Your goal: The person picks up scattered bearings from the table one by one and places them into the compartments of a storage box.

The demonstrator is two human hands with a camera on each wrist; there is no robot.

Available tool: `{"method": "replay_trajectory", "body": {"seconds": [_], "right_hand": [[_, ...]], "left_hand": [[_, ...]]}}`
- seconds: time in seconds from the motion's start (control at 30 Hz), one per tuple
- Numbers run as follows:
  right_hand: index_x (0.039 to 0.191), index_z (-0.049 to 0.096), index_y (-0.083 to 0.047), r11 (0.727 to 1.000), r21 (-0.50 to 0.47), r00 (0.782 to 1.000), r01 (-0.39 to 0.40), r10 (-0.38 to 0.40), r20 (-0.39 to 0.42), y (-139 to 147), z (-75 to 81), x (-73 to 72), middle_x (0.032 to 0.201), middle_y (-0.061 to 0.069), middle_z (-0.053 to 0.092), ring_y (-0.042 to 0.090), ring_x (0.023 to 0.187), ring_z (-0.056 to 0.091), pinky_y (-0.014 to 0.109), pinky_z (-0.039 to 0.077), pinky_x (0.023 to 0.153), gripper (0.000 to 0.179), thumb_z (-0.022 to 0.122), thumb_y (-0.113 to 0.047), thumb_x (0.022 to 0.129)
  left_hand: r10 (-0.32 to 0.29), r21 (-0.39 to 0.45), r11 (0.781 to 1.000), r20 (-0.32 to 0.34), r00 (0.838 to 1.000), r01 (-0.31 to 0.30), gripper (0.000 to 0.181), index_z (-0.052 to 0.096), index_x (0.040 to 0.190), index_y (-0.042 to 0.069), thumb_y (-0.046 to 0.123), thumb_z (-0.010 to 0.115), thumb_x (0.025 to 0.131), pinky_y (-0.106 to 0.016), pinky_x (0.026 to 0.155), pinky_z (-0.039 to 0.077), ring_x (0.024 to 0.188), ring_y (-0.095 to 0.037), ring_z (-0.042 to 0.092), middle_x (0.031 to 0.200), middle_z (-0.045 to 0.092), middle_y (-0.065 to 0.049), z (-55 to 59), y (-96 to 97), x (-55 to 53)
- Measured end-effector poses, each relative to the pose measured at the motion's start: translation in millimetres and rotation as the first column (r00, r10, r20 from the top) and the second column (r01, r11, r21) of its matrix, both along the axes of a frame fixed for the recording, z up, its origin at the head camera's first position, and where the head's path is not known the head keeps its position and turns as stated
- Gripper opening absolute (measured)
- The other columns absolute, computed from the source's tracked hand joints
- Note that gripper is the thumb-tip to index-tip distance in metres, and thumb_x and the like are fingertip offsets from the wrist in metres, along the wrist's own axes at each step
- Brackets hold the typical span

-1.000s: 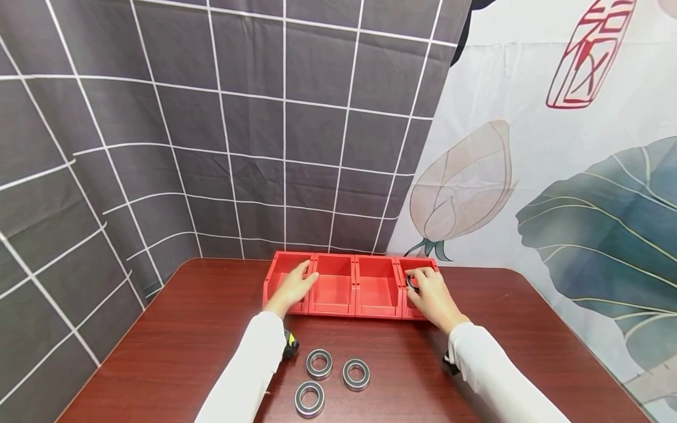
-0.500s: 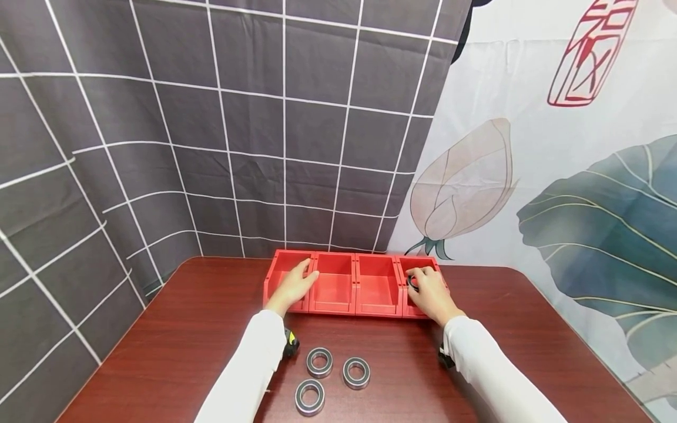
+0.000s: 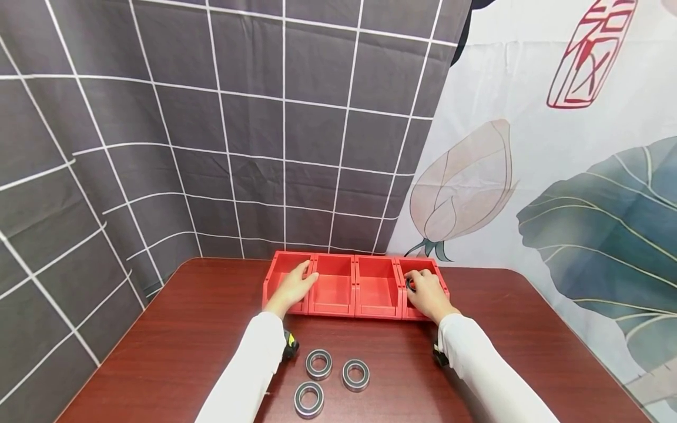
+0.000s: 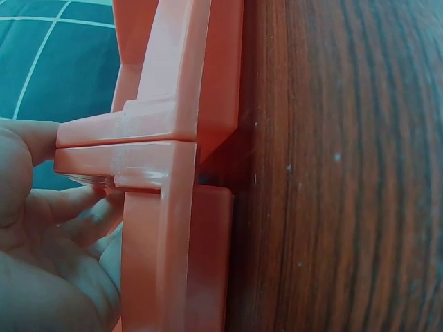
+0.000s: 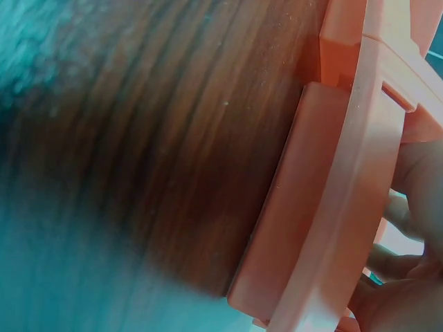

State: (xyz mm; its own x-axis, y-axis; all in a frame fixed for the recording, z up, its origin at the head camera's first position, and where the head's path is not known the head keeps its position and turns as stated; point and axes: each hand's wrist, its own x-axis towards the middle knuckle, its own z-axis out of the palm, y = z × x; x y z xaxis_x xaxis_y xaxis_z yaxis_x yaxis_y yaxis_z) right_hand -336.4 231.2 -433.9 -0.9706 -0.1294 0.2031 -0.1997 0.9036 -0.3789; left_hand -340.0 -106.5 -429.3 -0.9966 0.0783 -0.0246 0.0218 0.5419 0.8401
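Observation:
A row of red storage bins [image 3: 330, 294] stands joined side by side at the back of the table. My left hand [image 3: 293, 288] is at the leftmost bin. In the left wrist view, its thumb and fingers [image 4: 76, 207] grip the paired side walls between that bin and its neighbour. My right hand [image 3: 427, 294] reaches into the rightmost bin, fingers curled on a dark ring bearing [image 3: 409, 284], mostly covered by the hand. In the right wrist view the bin's wall hides the fingertips. Three ring bearings [image 3: 319, 364] lie flat on the table in front.
The reddish-brown wooden table [image 3: 201, 329] has rounded back corners. Behind it hang a dark grey gridded cloth [image 3: 248, 135] and a white cloth printed with a lotus bud [image 3: 460, 188]. Black wrist devices sit under both white sleeves [image 3: 245, 364].
My right hand and forearm have shifted slightly left within the rightmost bin, and more of the bin's right edge shows. The left hand and the three bearings on the table stay where they were.

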Motion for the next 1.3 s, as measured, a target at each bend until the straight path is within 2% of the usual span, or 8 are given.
{"method": "replay_trajectory", "body": {"seconds": [0.2, 0.47, 0.83, 1.13, 1.3], "right_hand": [[0.124, 0.058, 0.000, 1.000, -0.008, 0.999, 0.004, -0.004, 0.041, -0.6, -2.7, -1.3, 0.124, 0.027, 0.051, 0.043, 0.112, 0.046, 0.060, 0.045, 0.093, 0.041, 0.068, -0.016, 0.088], [0.123, 0.059, 0.001, 1.000, 0.005, 0.998, 0.011, -0.011, 0.065, -2.7, -3.3, -2.6, 0.123, 0.027, 0.051, 0.043, 0.111, 0.047, 0.060, 0.045, 0.093, 0.042, 0.069, -0.016, 0.087], [0.123, 0.059, 0.001, 1.000, 0.019, 0.996, 0.008, -0.009, 0.085, -1.8, -7.5, -8.4, 0.121, 0.025, 0.053, 0.043, 0.111, 0.047, 0.061, 0.044, 0.094, 0.043, 0.070, -0.018, 0.085], [0.116, 0.062, 0.002, 0.999, 0.042, 0.999, -0.004, 0.002, 0.044, -0.9, -10.7, -12.4, 0.112, 0.025, 0.056, 0.043, 0.104, 0.050, 0.060, 0.044, 0.092, 0.036, 0.069, -0.015, 0.084], [0.118, 0.061, 0.001, 0.999, 0.042, 0.997, 0.011, -0.014, 0.075, -1.9, -10.0, -12.9, 0.114, 0.024, 0.056, 0.043, 0.105, 0.049, 0.061, 0.044, 0.093, 0.038, 0.069, -0.013, 0.084]], "left_hand": [[0.001, -0.004, 1.000, -0.015, 1.000, -0.001, 0.065, 0.032, 0.150, 0.010, 0.037, 0.056, 0.096, -0.058, 0.106, 0.034, 0.135, -0.038, 0.039, 0.150, 0.038, -0.017, -0.9, 0.1, 1.0], [0.008, 0.010, 1.000, 0.001, 1.000, -0.008, 0.065, 0.032, 0.151, 0.011, 0.035, 0.056, 0.096, -0.057, 0.105, 0.035, 0.135, -0.038, 0.039, 0.151, 0.038, -0.015, 0.4, 1.7, 2.7], [0.004, 0.016, 1.000, 0.004, 1.000, -0.004, 0.066, 0.032, 0.151, 0.010, 0.037, 0.057, 0.096, -0.058, 0.105, 0.036, 0.134, -0.038, 0.040, 0.150, 0.038, -0.016, 0.9, 1.4, 3.0], [-0.002, 0.000, 1.000, -0.019, 1.000, 0.002, 0.064, 0.032, 0.150, 0.007, 0.035, 0.055, 0.097, -0.058, 0.107, 0.033, 0.134, -0.038, 0.040, 0.150, 0.038, -0.018, 3.1, 2.4, 3.3], [0.004, 0.011, 1.000, -0.010, 1.000, -0.004, 0.064, 0.032, 0.151, 0.009, 0.034, 0.056, 0.097, -0.058, 0.106, 0.034, 0.134, -0.038, 0.040, 0.150, 0.038, -0.017, 2.5, 2.1, 3.5]]}}
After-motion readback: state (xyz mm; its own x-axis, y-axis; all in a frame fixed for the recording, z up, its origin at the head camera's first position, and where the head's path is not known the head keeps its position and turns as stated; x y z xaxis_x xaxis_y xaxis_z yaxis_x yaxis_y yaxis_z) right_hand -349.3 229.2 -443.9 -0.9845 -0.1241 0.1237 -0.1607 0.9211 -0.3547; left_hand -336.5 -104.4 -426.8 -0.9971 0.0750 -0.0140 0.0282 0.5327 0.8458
